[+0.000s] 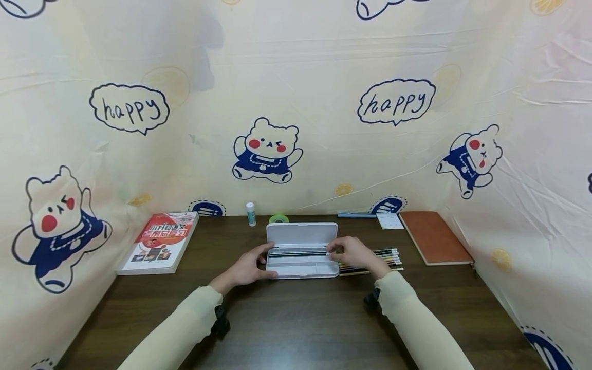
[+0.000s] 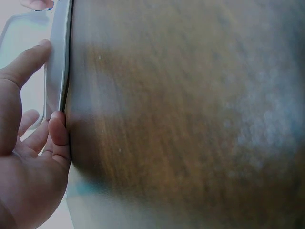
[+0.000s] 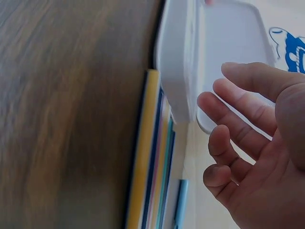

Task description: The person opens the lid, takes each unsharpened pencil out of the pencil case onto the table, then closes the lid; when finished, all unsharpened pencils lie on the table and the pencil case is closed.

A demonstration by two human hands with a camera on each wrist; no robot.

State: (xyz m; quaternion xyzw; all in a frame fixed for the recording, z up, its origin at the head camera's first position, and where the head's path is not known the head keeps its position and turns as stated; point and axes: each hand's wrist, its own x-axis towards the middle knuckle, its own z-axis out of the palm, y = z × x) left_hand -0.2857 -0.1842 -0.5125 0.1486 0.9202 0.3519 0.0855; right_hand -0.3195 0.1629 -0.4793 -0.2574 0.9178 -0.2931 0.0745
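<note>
A white pencil case [image 1: 301,233] lies on the table with its lid raised at the back. Dark pencils [image 1: 296,254] lie lengthwise in its rear compartment. My left hand [image 1: 250,266] holds the case's left end, thumb at the front side and fingers around the end, as the left wrist view shows. Over the right end of the case hovers my right hand [image 1: 355,253], its fingers loosely bent and thumb apart, with nothing held in the right wrist view [image 3: 257,129]. Several striped pencils [image 1: 393,256] lie to the right of the case, partly hidden by the right hand.
A red-and-white book [image 1: 159,241] lies at the left. Behind the case are a glue stick [image 1: 251,214] and a green tape roll [image 1: 278,219]. A blue pen-like item [image 1: 356,215], a white card [image 1: 390,221] and a brown notebook [image 1: 436,238] lie at the back right.
</note>
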